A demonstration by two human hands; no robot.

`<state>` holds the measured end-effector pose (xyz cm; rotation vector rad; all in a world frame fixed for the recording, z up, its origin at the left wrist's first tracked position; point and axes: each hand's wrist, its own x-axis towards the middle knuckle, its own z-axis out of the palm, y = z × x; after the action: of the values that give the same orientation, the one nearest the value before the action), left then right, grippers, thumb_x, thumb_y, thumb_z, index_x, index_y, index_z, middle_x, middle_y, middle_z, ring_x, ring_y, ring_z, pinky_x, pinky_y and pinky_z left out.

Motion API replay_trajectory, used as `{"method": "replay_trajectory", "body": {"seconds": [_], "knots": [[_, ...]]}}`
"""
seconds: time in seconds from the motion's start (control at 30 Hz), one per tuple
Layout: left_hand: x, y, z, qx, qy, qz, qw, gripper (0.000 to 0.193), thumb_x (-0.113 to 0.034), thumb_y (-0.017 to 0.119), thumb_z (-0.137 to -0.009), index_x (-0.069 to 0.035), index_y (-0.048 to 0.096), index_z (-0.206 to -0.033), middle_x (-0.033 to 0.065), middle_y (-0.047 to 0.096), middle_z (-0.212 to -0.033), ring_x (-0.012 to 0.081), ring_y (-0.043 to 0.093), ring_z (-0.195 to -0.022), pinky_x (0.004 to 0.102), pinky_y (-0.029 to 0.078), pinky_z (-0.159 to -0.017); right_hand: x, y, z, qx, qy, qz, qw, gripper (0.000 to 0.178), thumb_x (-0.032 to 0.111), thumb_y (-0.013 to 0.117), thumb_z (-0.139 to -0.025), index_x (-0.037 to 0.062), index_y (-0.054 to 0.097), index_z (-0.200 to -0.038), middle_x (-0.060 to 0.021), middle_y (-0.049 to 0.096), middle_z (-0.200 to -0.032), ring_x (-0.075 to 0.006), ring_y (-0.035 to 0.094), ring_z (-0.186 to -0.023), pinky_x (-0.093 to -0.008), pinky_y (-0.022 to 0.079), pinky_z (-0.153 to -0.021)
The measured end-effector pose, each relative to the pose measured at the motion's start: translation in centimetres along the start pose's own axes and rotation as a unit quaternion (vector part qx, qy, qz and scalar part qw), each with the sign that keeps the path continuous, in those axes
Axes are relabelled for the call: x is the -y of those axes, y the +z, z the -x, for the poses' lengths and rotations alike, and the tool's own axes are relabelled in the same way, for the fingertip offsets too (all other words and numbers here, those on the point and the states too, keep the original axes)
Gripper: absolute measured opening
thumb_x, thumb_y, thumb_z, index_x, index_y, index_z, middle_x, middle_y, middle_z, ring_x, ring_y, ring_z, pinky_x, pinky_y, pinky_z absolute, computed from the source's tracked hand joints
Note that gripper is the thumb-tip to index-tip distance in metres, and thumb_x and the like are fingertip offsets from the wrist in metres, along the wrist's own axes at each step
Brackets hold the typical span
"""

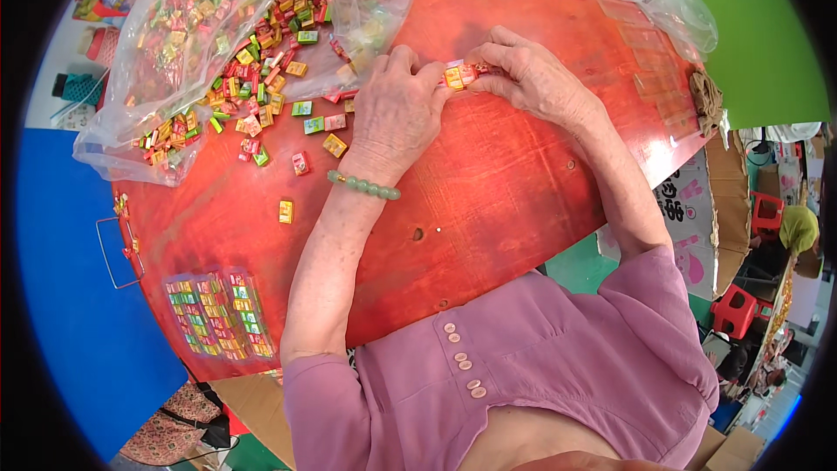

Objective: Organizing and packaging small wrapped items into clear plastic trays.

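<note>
The person wore a dusty-mauve top of thin, plain woven cloth [558, 344], softly creased across the front. Six small, round, pale-pink buttons with a slight shine [463, 362] ran down it in three close pairs beside a stitched seam. The neckline [523, 407] was cut in a wide curve. The loose left sleeve [327, 401] and right sleeve [656, 310], both of the same mauve cloth, ended near the elbows. A bracelet of round, pale-green beads with one gold-coloured bead [366, 186] circled the left wrist. The left hand [397, 109] and right hand [542, 80] were bare.
</note>
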<state>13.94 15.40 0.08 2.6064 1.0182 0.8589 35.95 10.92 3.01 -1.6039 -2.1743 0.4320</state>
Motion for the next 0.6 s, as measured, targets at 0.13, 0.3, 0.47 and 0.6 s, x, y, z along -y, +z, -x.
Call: {"method": "replay_trajectory", "body": {"seconds": [0.13, 0.3, 0.47, 0.6], "knots": [[-0.1, -0.3, -0.1, 0.014, 0.002, -0.01, 1.0, 0.023, -0.023, 0.079, -0.085, -0.007, 0.072, -0.101, 0.011, 0.057, -0.102, 0.0307, 0.061, -0.097, 0.0435, 0.055, -0.08, -0.6, 0.2, 0.1, -0.011, -0.015, -0.025, 1.0, 0.03, 0.016, 0.074, -0.091, 0.0024, 0.068, -0.117, -0.0132, 0.061, -0.104, -0.034, 0.064, -0.097, -0.0419, 0.053, -0.083], [-0.6, -0.7, 0.2, 0.01, 0.002, -0.022, 1.0, 0.033, -0.024, 0.08, -0.085, -0.004, 0.068, -0.109, 0.012, 0.057, -0.102, 0.0309, 0.06, -0.099, 0.0434, 0.054, -0.084, -0.4, 0.4, 0.6, -0.028, -0.025, -0.016, 0.999, 0.034, 0.018, 0.075, -0.091, 0.0037, 0.067, -0.121, -0.0132, 0.06, -0.105, -0.0337, 0.065, -0.095, -0.0412, 0.054, -0.081], [-1.4, -1.4, 1.2, 0.025, 0.033, -0.069, 0.997, 0.058, -0.03, 0.079, -0.086, 0.003, 0.058, -0.129, 0.0181, 0.06, -0.124, 0.0355, 0.057, -0.119, 0.0477, 0.048, -0.102, 0.1, 0.2, 1.9, -0.058, -0.064, 0.11, 0.99, 0.063, 0.038, 0.073, -0.092, 0.0064, 0.055, -0.143, -0.0135, 0.056, -0.144, -0.0348, 0.055, -0.128, -0.0473, 0.046, -0.107], [-0.9, 0.4, 2.8, 0.04, 0.032, -0.089, 0.995, 0.073, -0.037, 0.074, -0.09, 0.007, 0.048, -0.143, 0.0249, 0.051, -0.146, 0.0395, 0.048, -0.138, 0.0529, 0.041, -0.113, -0.3, 2.5, 3.5, -0.003, -0.032, 0.161, 0.986, 0.082, 0.056, 0.062, -0.094, 0.0089, 0.038, -0.158, -0.0116, 0.037, -0.165, -0.0334, 0.034, -0.151, -0.0534, 0.029, -0.122]]}}
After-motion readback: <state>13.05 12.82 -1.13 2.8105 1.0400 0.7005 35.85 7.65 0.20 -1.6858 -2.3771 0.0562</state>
